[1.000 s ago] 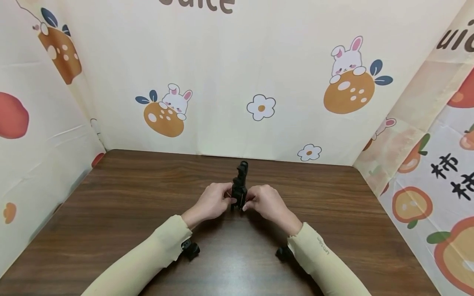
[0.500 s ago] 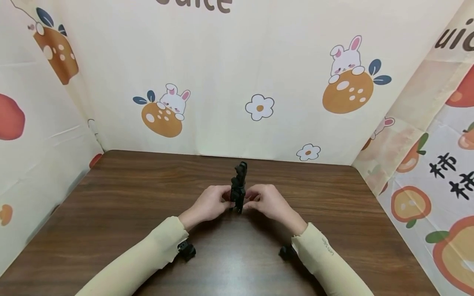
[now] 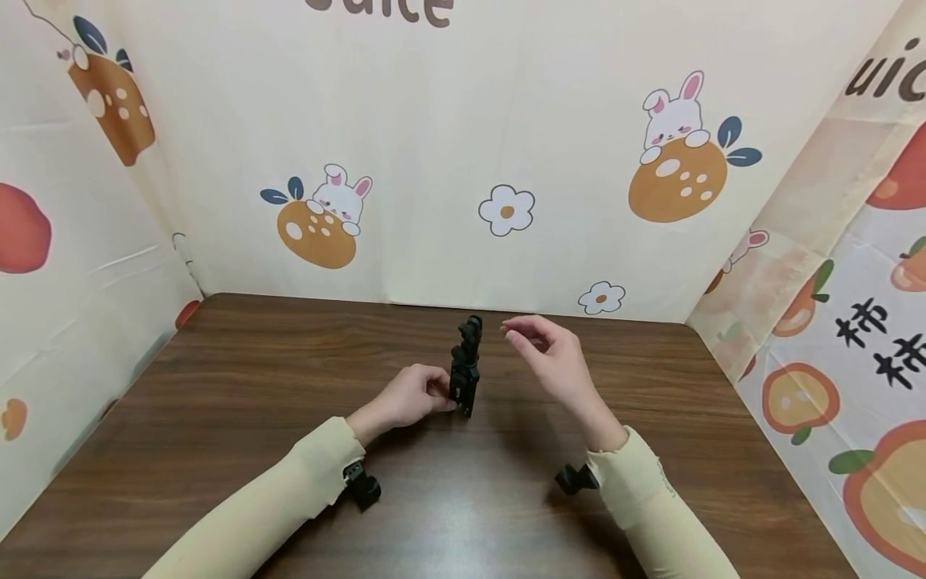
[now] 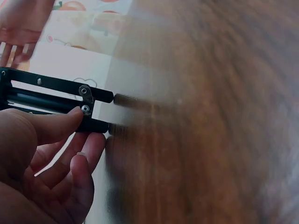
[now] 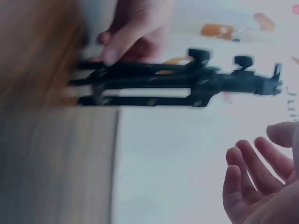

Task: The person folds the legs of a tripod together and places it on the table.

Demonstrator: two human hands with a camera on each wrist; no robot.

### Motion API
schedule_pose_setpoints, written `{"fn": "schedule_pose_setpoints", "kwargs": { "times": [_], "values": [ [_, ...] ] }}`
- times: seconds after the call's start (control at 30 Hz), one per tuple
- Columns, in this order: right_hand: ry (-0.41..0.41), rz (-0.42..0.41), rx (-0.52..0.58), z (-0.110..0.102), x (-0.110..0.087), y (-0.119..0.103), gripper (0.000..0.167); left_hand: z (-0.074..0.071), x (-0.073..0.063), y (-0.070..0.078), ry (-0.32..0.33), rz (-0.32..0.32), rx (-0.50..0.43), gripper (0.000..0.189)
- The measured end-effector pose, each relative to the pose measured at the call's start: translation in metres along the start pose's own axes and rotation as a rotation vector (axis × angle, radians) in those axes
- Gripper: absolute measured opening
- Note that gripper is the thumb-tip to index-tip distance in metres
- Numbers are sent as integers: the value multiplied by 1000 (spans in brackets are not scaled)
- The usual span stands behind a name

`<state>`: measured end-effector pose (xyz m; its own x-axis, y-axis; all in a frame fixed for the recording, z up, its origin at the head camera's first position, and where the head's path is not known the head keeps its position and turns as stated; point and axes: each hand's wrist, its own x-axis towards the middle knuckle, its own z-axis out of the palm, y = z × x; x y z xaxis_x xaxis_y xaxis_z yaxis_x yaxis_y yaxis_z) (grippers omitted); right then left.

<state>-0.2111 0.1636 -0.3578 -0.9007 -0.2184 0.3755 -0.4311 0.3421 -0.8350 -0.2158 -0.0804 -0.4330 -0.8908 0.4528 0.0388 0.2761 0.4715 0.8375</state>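
Note:
A small black tripod (image 3: 465, 366) with its legs folded together stands upright near the middle of the table. My left hand (image 3: 412, 394) pinches a leg low down, thumb and fingers on either side, as the left wrist view shows at the tripod's metal joints (image 4: 85, 99). The feet are at the tabletop. Off to the right of the tripod's head, my right hand (image 3: 553, 360) is raised, apart from it, with loosely bent fingers and nothing visible in them. Knobs along the tripod's column (image 5: 233, 82) show in the right wrist view, somewhat blurred.
The dark wooden table (image 3: 289, 346) ends at a pale printed curtain (image 3: 434, 241) behind, with more printed cloth (image 3: 803, 386) along the right side. Small black cameras hang below both sleeves, the left camera (image 3: 362, 485) and the right camera (image 3: 576, 478).
My right hand has let go of the tripod's lower part and moved up and to the right. The left hand keeps its grip, and the tripod has turned slightly.

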Motion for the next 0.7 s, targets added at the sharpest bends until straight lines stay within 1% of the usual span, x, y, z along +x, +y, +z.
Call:
{"fn": "schedule_pose_setpoints", "kwargs": {
  "times": [0.07,0.13,0.23,0.3,0.4,0.5,0.6,0.7],
  "values": [
    [-3,-44,27,1,0,-9,23,1,1,-1,11,6,3,10],
    [-20,-97,31,5,-1,-16,25,1,1,-1,22,1,5,10],
    [-42,-175,4,12,-3,-25,30,3,0,0,43,-11,5,11],
    [-49,-209,-12,16,-3,-28,34,3,-1,2,58,-20,4,13],
    [-44,-226,-21,20,-3,-30,40,3,-3,4,79,-19,18,15],
    [-21,-220,-18,21,-3,-31,43,4,-4,5,92,-3,48,17],
    [9,-211,-11,20,-2,-32,42,4,-5,6,104,10,78,18],
    [28,-204,-6,17,-2,-31,41,3,-7,6,113,15,88,19]
  ]
}}
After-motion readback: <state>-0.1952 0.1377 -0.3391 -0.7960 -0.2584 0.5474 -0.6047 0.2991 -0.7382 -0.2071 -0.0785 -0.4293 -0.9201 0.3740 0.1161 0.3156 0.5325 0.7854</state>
